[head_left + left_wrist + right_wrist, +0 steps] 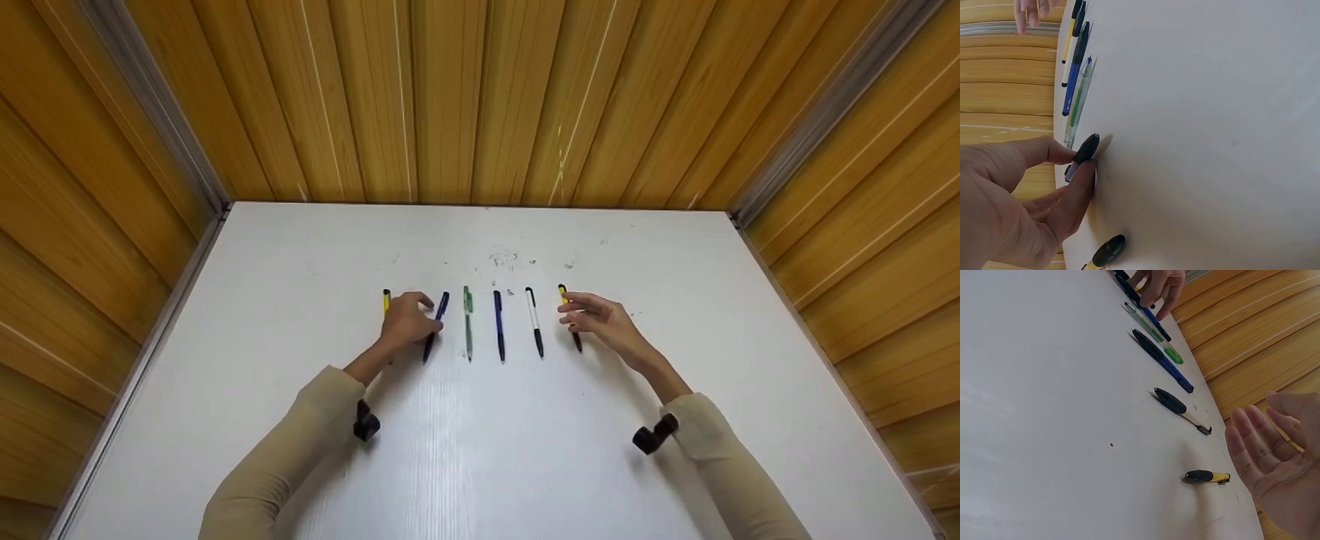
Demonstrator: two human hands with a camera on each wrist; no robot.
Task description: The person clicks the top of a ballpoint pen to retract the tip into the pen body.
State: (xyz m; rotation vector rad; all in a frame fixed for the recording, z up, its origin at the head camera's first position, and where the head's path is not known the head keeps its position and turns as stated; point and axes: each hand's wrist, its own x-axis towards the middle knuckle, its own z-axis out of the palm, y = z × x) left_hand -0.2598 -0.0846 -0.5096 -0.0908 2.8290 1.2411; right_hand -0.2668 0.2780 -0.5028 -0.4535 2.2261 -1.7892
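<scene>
Several pens lie side by side across the white table. My left hand (pixel 409 321) pinches a blue pen (pixel 1085 151) with a black grip, second from the left, between thumb and finger. Left of it a yellow pen (pixel 387 298) is partly hidden by that hand. To the right come a clear green pen (pixel 469 319), another blue pen (pixel 499 319) and a white pen (pixel 534 321) with a black grip. My right hand (pixel 607 324) hovers beside the rightmost yellow pen (pixel 1217 477), fingers spread loosely, holding nothing.
The white table (pixel 480 450) carries dark smudges (pixel 504 260) beyond the pens. Wood-patterned panels (pixel 450 97) wall in its back and both sides, with metal posts (pixel 161 105) at the rear corners. A small black camera (pixel 366 426) juts from each sleeve.
</scene>
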